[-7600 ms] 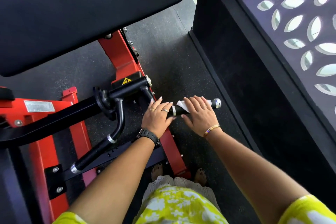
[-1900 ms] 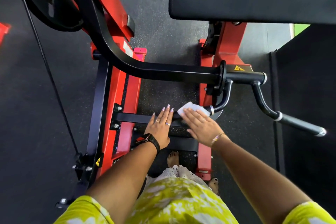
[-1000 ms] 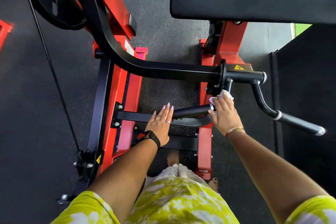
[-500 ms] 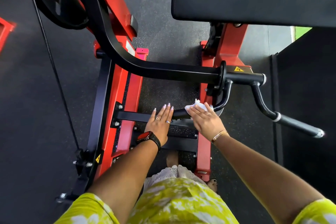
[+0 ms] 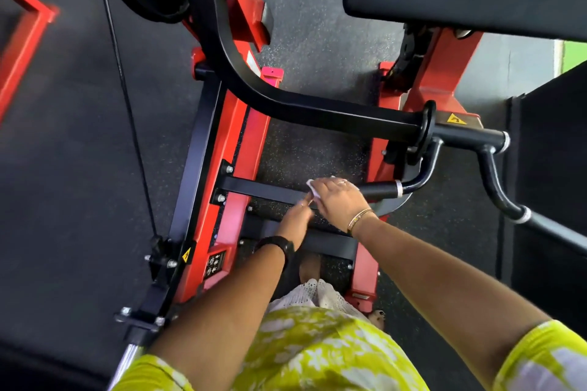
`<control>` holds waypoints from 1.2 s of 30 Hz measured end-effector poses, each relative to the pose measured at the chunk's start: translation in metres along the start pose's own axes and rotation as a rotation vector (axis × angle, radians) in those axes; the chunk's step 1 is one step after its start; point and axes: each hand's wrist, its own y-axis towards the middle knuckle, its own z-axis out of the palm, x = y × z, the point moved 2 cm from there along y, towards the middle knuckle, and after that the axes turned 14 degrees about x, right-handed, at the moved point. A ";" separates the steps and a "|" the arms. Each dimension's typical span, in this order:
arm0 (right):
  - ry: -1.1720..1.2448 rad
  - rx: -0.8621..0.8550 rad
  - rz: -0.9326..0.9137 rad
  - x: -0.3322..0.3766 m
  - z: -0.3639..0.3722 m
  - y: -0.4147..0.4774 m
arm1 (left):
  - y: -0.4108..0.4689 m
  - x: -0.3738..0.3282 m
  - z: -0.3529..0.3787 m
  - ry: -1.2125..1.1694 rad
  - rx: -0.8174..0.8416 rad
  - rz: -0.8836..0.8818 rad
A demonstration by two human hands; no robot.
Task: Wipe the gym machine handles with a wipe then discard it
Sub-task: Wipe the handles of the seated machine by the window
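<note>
Right hand (image 5: 337, 200) clasps the wipe (image 5: 312, 188) against the handle (image 5: 378, 190); left hand (image 5: 295, 220) beside it, grasp unclear.

Over the last second the right hand (image 5: 338, 201), with the white wipe (image 5: 312, 188) under its fingers, has travelled along the inner handle (image 5: 378, 191) from the silver collar (image 5: 398, 189) to the free end, leaving the black grip bare between hand and collar. The left hand (image 5: 295, 220), half a second ago flat with fingers spread on that end, now has its fingers drawn together, the tips just beside the wipe; blur hides any contact.
</note>
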 end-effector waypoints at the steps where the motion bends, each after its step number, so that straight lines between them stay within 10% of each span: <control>1: -0.030 -0.021 -0.045 0.003 0.006 0.002 | 0.001 -0.007 0.002 -0.312 -0.050 -0.014; 7: -0.290 0.178 -0.111 0.014 -0.001 0.018 | 0.015 -0.017 -0.005 -0.879 -0.141 -0.007; 16: -0.591 0.118 -0.388 -0.027 0.005 -0.012 | 0.029 -0.017 -0.001 -0.802 -0.013 -0.041; 27: -0.486 0.236 -0.201 0.004 -0.004 0.011 | 0.035 -0.018 -0.005 -0.824 -0.038 -0.072; 36: -0.648 -0.035 -0.405 -0.063 0.005 -0.040 | 0.035 -0.027 0.004 -0.746 -0.067 -0.122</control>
